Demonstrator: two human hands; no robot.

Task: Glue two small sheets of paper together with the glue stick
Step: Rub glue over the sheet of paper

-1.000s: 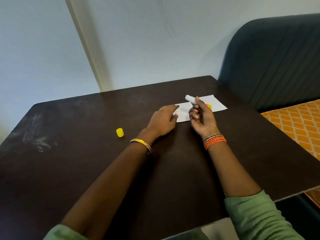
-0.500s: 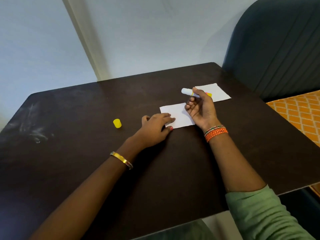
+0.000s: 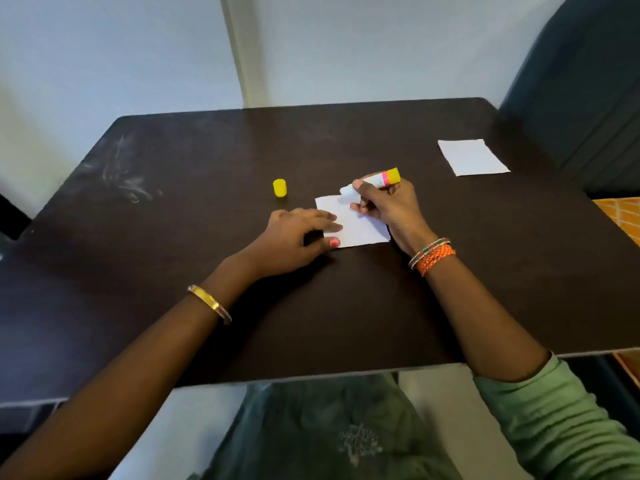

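Note:
A small white sheet of paper lies mid-table on the dark table. My left hand rests flat on its left edge, fingers pressing it down. My right hand grips the uncapped glue stick, white with a pink band and yellow end, tilted so its tip touches the sheet's far edge. A second white sheet lies apart at the far right. The yellow cap stands left of the near sheet.
A dark blue upholstered seat stands behind the table's right corner, and orange patterned fabric shows at the right. Pale walls lie beyond the far edge. Chalky scuffs mark the table's left side.
The near sheet has been drawn toward me, away from the second sheet. My right hand turned the glue stick and brought its tip down onto the sheet. The camera tilted downward.

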